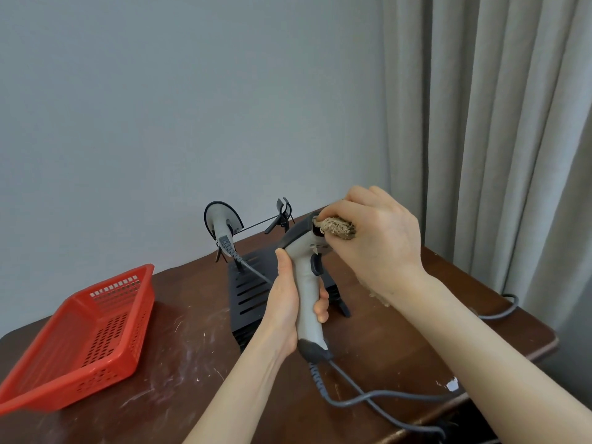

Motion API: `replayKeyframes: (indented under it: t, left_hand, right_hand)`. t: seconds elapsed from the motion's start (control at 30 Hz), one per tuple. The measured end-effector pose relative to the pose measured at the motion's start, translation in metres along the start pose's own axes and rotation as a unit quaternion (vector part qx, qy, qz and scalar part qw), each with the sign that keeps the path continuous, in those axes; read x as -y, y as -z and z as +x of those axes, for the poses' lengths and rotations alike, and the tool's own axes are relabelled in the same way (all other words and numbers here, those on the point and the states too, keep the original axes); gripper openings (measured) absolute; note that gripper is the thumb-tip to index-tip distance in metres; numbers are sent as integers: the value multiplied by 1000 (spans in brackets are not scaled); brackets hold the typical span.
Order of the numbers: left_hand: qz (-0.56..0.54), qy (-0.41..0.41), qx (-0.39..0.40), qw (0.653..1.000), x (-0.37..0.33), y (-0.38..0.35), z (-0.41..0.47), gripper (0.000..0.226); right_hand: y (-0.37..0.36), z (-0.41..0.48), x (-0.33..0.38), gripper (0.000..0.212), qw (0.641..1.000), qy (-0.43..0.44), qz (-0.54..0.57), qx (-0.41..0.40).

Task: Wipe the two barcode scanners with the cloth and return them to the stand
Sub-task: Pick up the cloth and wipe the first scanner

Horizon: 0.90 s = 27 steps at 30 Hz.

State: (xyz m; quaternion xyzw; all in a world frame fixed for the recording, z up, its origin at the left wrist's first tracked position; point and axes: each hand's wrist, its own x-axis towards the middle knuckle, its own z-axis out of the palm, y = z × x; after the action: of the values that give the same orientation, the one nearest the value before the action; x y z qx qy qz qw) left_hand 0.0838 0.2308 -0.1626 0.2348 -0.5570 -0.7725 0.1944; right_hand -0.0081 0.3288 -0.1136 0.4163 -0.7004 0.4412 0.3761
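Head view, single frame. Left grip [285,302] is clenched round the grey handle of the scanner [307,299], holding it upright above the table [192,363]; the thumb lies along the near side, and only a fingertip or two show past the far side of the handle, the rest hidden behind it. Right grip [381,248] pinches the cloth [338,227] and presses it against the front of the scanner's dark head. I cannot see the scan window: the cloth and fingers cover it. Most of the cloth is buried in the palm; a frayed bit shows below the wrist. The scanner's cable [368,395] trails from the handle base across the table and off the near edge, out of frame. The second scanner [222,224] sits in the left cradle of the black stand [250,290] near the wall. The stand's base is partly blocked by the left grip and handle. A red basket [121,277] lies at the left, its near corner cut off by the frame edge. Curtain [496,123] at right.
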Motion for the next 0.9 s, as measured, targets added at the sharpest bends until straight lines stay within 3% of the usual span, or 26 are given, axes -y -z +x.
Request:
replayKeyframes:
  t: [0.23, 0.4, 0.63, 0.77, 0.9]
  left_hand:
    - [-2, 11, -10, 1000, -3, 6, 0, 73]
    - [17, 3, -13, 1000, -6, 8, 2, 72]
    - [49, 7, -24, 999, -7, 11, 5, 74]
    - [59, 7, -19, 998, -4, 11, 4, 73]
    - [27, 12, -16, 999, -2, 11, 4, 72]
  right_hand:
    - [3, 4, -9, 15, 994, 87, 20, 62]
    - [7, 7, -14, 16, 990, 102, 8, 102]
    - [9, 4, -21, 30, 986, 82, -52, 139]
    - [12, 3, -25, 25, 958, 9, -133, 253]
    - [16, 1, -19, 14, 983, -13, -50, 176]
